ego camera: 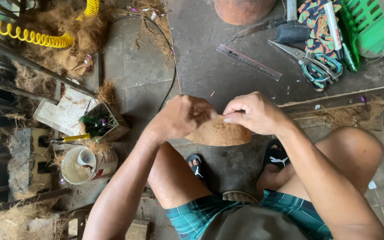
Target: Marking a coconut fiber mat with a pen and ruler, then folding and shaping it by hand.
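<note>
Between the person's bare knees, above the grey paved floor point(143, 75), both hands meet on a brown coconut husk piece point(221, 133), a shallow fibrous bowl shape held in the air over the near edge of a dark wooden board point(210, 66) that lies on the floor. The left hand point(181, 116) is closed in a loose fist over the husk's left rim, its fingers curled under and mostly hidden. The right hand point(254, 113) is closed too, thumb and forefinger pinched together on the top rim where the two hands touch.

On the board's far side lies a steel ruler point(249, 62), set at a slant. Just to its right rest scissors with teal handles point(316, 66), next to a patterned cloth point(318, 26). A green plastic basket point(374, 26) sits at the far right corner, and a rounded clay-coloured pot point(243, 9) at the far edge.

Left of the board, loose coconut fibre point(67, 40) is heaped beside a yellow coiled hose point(32, 35). Nearer, a white tub point(78, 166) stands on the floor by a yellow-handled tool point(74, 138). Black sandals point(274, 155) cover the feet below the husk.
</note>
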